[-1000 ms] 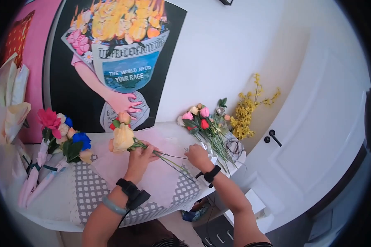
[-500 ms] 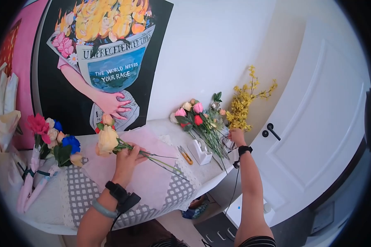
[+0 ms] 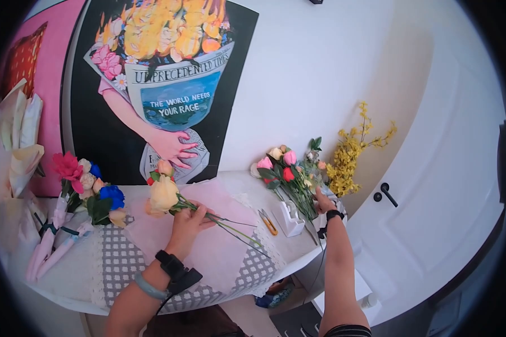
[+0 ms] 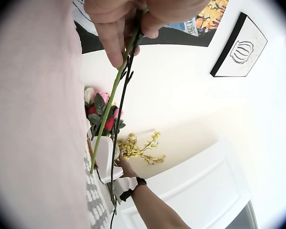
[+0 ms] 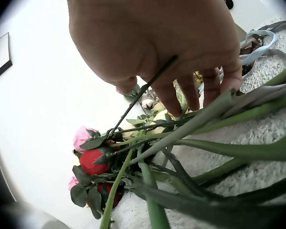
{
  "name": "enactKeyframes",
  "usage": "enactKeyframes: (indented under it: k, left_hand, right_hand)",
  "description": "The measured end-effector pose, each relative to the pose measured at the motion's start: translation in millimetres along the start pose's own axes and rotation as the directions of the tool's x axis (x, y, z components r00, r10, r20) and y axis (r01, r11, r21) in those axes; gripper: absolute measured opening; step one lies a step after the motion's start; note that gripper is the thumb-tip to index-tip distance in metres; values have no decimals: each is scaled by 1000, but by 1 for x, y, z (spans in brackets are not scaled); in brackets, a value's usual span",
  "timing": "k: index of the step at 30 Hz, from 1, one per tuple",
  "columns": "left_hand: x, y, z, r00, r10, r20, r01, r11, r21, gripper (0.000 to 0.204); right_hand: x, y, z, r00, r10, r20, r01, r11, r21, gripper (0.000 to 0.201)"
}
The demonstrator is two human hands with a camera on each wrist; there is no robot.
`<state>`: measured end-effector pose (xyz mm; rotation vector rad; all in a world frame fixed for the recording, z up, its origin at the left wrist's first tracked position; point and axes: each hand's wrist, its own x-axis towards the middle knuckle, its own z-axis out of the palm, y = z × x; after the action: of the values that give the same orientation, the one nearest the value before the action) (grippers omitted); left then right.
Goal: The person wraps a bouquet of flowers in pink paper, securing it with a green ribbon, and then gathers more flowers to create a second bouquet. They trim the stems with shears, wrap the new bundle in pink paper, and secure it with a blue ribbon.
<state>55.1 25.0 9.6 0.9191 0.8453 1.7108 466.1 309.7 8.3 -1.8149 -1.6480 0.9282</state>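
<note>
My left hand [image 3: 190, 224] holds a small bunch of flowers by the stems above the pink wrapping paper [image 3: 222, 255]. At its head are a large cream rose [image 3: 164, 194] and a peach bud [image 3: 165, 167]. In the left wrist view, a green stem [image 4: 110, 102] and a dark one run down from between thumb and fingers. My right hand [image 3: 322, 202] reaches to the loose flowers at the back right. In the right wrist view, that hand [image 5: 157, 43] has its fingers extended down behind the green stems [image 5: 190, 129], near a red rose [image 5: 94, 161].
Scissors [image 3: 269, 223] and a white tape dispenser [image 3: 288, 218] lie between the hands. Two wrapped bouquets [image 3: 56, 216] rest at left. Yellow blossoms [image 3: 346, 163] stand behind the loose flowers, with ribbons [image 5: 264, 45] nearby. A white door [image 3: 427, 224] is at right.
My right hand has left the bunch's stem ends and moved right to the loose flowers, reaching lower among them now. The left hand keeps its hold on the bunch.
</note>
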Motion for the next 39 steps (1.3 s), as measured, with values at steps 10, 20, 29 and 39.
enactKeyframes:
  k: [10,20,29,39]
  left_hand:
    - [1,-2,0,1000,1,5,-1,999,-43,12]
    - [-4,2,-4,1000,4,-25,-5,999,-50,12]
    - [-1,2,2,996,73,57,-72,997,-25,11]
    - [2,-3,0,971,150,184,-146,989,-36,12]
  right_hand:
    - [14,2,-26,874,-339,-348,463,798,386,58]
    - [-139,-131,15,644,-629,-435,761,466,452,29]
    - [-262,-190,155,624,-780,39,419,377,826,28]
    - [-262,-192,192,571,-744,346,552,660,509,28]
